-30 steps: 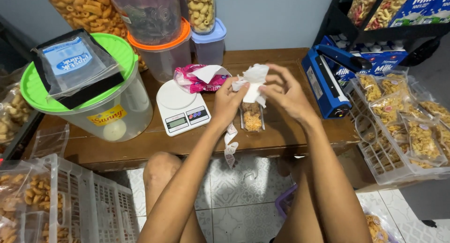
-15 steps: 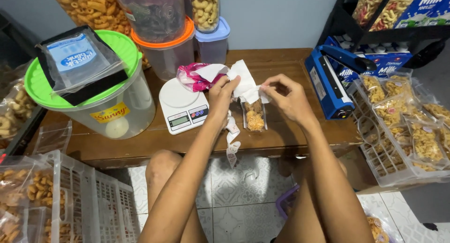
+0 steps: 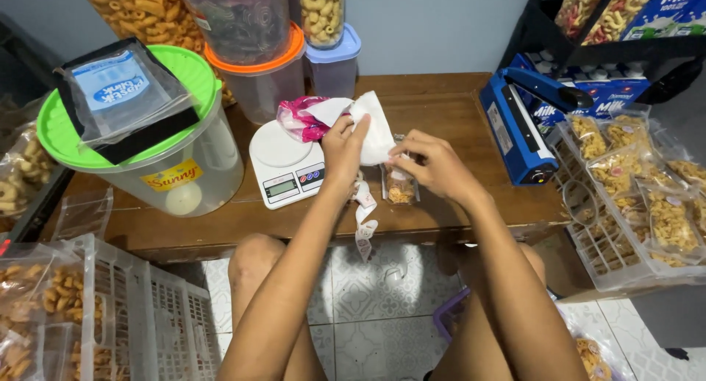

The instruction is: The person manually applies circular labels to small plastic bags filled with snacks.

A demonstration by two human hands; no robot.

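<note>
My left hand point(image 3: 343, 151) holds a white tissue point(image 3: 375, 131) above the wooden table point(image 3: 441, 109). My right hand point(image 3: 430, 168) rests on a small clear bag of orange snacks point(image 3: 401, 190) that lies flat on the table, fingers closed on its top. A strip of white labels point(image 3: 363, 219) hangs over the table's front edge just below my left hand. A pink and white tissue pack point(image 3: 305, 120) lies behind the left hand, beside a white kitchen scale point(image 3: 283, 164).
A clear tub with a green lid point(image 3: 140, 142) stands at the left. Jars of snacks point(image 3: 250, 50) line the back. A blue heat sealer point(image 3: 518, 127) sits at the right. White baskets point(image 3: 625, 197) point(image 3: 95, 315) hold filled snack bags.
Both hands have come down from a raised position. The tissue moved left with my left hand, and my right hand let go of it and dropped onto the snack bag.
</note>
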